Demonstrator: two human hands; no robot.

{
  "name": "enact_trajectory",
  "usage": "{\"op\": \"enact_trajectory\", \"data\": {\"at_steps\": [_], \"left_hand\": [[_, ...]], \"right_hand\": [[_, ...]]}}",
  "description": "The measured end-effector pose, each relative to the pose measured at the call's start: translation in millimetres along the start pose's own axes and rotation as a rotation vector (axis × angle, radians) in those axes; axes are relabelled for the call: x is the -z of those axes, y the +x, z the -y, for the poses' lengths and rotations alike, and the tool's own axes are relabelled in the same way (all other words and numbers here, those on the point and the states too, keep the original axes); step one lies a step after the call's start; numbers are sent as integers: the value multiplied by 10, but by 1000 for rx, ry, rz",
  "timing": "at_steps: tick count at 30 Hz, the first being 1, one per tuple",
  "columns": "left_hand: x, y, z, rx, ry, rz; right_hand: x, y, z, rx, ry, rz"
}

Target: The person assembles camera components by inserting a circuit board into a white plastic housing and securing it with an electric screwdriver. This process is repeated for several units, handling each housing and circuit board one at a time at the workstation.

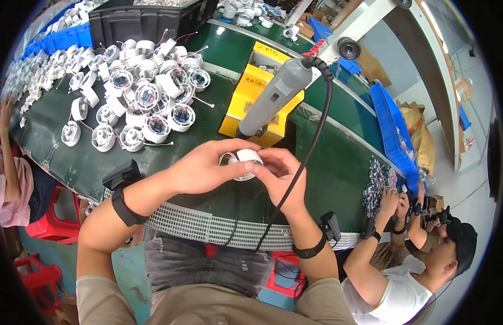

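Both my hands are closed around a small round white plastic housing [249,157], held above the green table in front of me. My left hand [211,165] grips it from the left, its thumb laid across the part. From the right, my right hand [282,176] pinches the same housing, the thumb at its near edge. A clear or white ring-like edge shows beside my left fingers; the underside is hidden. Just beyond my hands, a grey corded tool [276,95], which looks like an electric screwdriver, stands tilted against a yellow box [243,103].
White housings [148,95] with circuit boards and wires are piled at the left. Behind them stand a black crate [143,24] and a blue bin [62,38]. The tool's black cable [316,130] loops past my right hand. Co-workers [408,276] sit at the right, near wires [376,184].
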State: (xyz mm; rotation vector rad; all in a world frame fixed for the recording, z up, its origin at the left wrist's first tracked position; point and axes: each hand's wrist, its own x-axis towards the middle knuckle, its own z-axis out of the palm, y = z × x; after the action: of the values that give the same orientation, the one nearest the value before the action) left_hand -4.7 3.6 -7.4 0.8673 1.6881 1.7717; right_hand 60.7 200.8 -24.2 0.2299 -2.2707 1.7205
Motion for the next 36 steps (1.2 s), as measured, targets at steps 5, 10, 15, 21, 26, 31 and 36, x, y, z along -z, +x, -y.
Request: {"op": "enact_trajectory", "data": {"at_steps": [5, 10, 15, 21, 26, 31, 36], "left_hand": [[194, -35, -143, 161, 157, 133], [271, -55, 7, 100, 208, 300], [72, -34, 39, 54, 372, 118], [81, 13, 35, 44, 394, 148], [102, 41, 172, 246, 71, 148], [109, 111, 166, 362, -108, 77], [151, 119, 150, 435, -114, 47]], "right_hand": [[-42, -4, 88, -46, -131, 42], [-14, 57, 149, 269, -458, 250], [-2, 124, 249, 235, -495, 244], [-65, 291, 305, 248, -454, -228], [-342, 527, 425, 118, -365, -122], [-375, 756, 193, 468, 88, -405], [-279, 1013, 308, 459, 277, -489]]}}
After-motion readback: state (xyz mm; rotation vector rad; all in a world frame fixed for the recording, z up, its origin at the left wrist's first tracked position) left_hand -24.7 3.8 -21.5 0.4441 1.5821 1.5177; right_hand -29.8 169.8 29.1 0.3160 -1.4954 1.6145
